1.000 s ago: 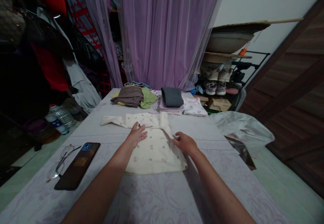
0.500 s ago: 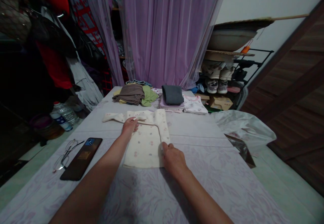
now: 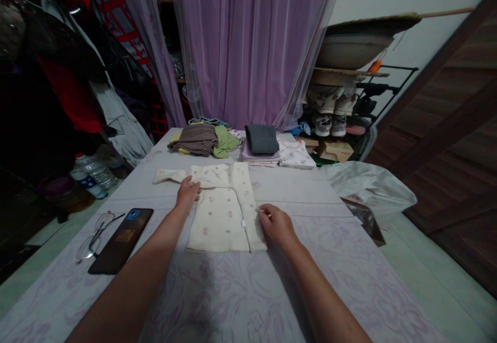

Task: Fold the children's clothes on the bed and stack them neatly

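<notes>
A cream long-sleeved baby top [image 3: 219,213] with small printed motifs lies on the cloth-covered table [image 3: 233,301], one sleeve stretched out to the left and its right-hand strip lying lengthwise along the body. My left hand [image 3: 187,194] is closed at the upper left of the top, by the base of that sleeve, with the cloth at its fingertips. At the right edge, my right hand [image 3: 277,224] pinches the fabric between thumb and fingers. A small white tag [image 3: 243,223] shows along the inner edge of the strip.
Behind the top are a dark grey folded garment [image 3: 262,139] on a stack, a white printed folded garment [image 3: 297,154] and a brown and green clothes pile [image 3: 198,140]. Eyeglasses [image 3: 93,239] and a phone [image 3: 121,240] lie at left. A plastic bag [image 3: 368,188] sits beside the table.
My right hand has moved from the lower inner edge to the top's outer right edge. The lower right strip now lies further right. My left hand has shifted slightly left and down.
</notes>
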Tool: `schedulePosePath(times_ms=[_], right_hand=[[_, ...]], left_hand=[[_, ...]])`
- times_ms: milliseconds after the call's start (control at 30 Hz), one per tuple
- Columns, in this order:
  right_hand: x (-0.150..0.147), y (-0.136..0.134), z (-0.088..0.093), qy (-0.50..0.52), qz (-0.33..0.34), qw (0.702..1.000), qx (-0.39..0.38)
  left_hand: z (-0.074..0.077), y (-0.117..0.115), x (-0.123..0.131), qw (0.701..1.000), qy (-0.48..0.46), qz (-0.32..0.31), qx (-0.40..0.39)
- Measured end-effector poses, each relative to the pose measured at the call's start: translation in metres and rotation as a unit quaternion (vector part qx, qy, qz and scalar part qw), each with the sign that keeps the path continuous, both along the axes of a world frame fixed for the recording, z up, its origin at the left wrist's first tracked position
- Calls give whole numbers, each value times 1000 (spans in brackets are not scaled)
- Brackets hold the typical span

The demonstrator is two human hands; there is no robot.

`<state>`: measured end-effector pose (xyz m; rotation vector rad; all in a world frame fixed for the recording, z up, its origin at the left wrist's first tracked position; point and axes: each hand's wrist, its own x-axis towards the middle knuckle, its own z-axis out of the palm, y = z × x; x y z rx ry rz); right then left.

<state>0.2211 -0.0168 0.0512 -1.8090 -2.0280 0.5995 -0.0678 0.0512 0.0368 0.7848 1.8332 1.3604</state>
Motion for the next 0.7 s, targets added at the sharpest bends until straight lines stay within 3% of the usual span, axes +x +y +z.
schedulePosePath(times_ms=[133,300,367,433,533,700], right_hand=[[21,4,-5,-11,7,997,-71],[13,-2,-13,62,19,992,-111],[9,-2,-15,60,21,993,-98],[8,-3,-17,47,31,995,-80],[9,-5,-19,50,39,997,-52],[6,-12,-15,48,31,997,-59]], left_hand=[[-4,-11,7,976,218,-6,9],[3,-31,42,910,383,-144,64],[6,-33,56,909,359,-206,39],[7,-28,67,940,250,-231,-15],[5,-14,78,972,73,-209,-76],[-1,4,93,979,-36,-184,-85]])
